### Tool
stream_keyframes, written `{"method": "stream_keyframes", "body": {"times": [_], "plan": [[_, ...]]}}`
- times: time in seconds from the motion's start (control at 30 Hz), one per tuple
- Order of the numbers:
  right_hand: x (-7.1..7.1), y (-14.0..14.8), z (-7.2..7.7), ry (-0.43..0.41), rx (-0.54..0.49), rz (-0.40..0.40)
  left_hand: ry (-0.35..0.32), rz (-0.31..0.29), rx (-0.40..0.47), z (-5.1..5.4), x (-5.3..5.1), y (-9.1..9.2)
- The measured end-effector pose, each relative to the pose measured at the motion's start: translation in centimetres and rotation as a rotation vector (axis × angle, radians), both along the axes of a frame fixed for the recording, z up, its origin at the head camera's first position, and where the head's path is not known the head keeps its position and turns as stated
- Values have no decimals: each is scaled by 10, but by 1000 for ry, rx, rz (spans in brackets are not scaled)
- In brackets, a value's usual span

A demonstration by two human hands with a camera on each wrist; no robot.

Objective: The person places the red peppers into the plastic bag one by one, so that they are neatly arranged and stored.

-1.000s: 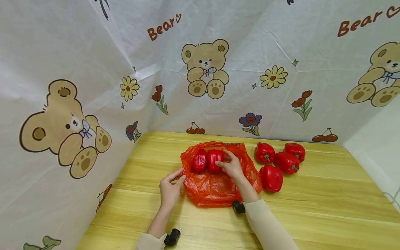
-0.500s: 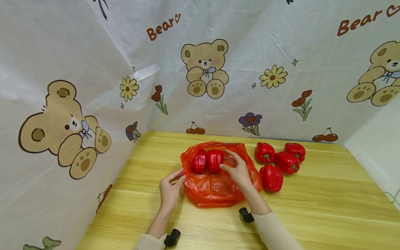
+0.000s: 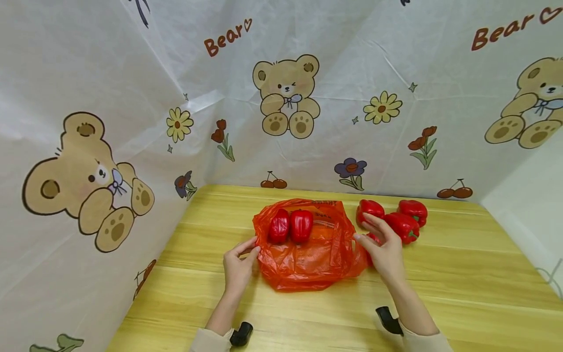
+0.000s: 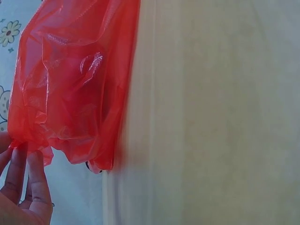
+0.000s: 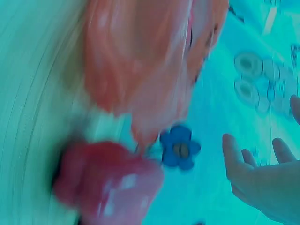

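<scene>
An orange-red plastic bag (image 3: 303,264) lies with its mouth spread, and two red bell peppers, one (image 3: 279,227) beside the other (image 3: 301,226), rest inside. My left hand (image 3: 239,266) pinches the bag's left edge; in the left wrist view the fingers (image 4: 38,180) hold the plastic (image 4: 70,93). Over the bag's right side and the loose peppers hovers my right hand (image 3: 387,249), fingers spread and holding nothing. It partly hides a pepper near the bag. In the right wrist view, a blurred pepper (image 5: 112,183) shows below the bag, with the right hand (image 5: 267,183) off to one side.
Behind and beside my right hand, more red peppers sit grouped: one at the back (image 3: 368,209), one in the middle (image 3: 402,227) and one at the right (image 3: 413,211). A bear-patterned white sheet (image 3: 334,146) hangs behind the wooden table (image 3: 466,274).
My right hand has left the peppers in the bag and moved right, over to the loose ones. The left hand has kept its place at the bag's edge.
</scene>
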State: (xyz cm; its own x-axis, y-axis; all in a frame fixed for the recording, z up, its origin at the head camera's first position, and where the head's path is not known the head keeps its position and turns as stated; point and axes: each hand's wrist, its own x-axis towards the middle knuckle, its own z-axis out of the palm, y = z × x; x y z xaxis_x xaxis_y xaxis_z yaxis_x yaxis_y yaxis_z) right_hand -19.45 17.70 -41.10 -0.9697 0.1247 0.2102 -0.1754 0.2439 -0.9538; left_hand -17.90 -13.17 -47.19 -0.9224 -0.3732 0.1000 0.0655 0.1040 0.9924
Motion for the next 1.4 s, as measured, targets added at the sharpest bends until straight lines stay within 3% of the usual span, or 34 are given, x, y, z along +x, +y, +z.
{"method": "stream_keyframes", "body": {"times": [0.1, 0.27, 0.43, 0.6, 0.73, 0.87, 0.97, 1.07, 1.4], "plan": [[3, 21, -1, 16, -1, -87, 2, 0, -4, 0, 0, 0], [3, 53, -5, -57, -3, -203, 3, -4, -1, 0, -1, 0], [1, 75, -13, -130, -56, -218, 3, -4, -2, 0, 0, 0], [1, 88, -23, -186, 48, -189, 1, -1, -3, -1, 0, -1], [2, 93, -30, -268, 126, -102, 8, -2, -5, -1, 0, -1], [1, 96, -34, -358, 114, 31, 19, -8, 5, -2, 0, -2], [0, 97, -37, -394, 102, 85, 25, -14, 16, -2, 0, -2], [-2, 98, -41, -404, 99, 107, 2, -14, 26, -1, -1, -2], [-6, 102, -50, -423, 64, 154, 22, -16, 10, -2, 0, -3]]}}
